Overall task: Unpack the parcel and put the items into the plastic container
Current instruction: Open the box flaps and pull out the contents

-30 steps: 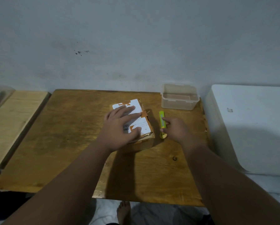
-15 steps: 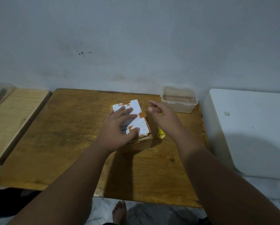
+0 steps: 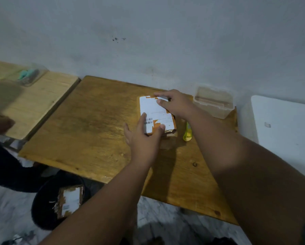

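Brown parcel [image 3: 157,116] flat on wooden table [image 3: 88,124], beside plastic container [image 3: 214,101]. Left hand [image 3: 144,137] fingers spread, resting on near end. Right hand [image 3: 176,103] fingers splayed, pressing far end.

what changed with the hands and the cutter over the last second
The right hand let go of the yellow-green cutter, which now lies on the table beside the parcel, and moved left onto the parcel's far end. The left hand slid back to the parcel's near edge. The parcel is still taped shut, and the plastic container stays empty in the far corner.
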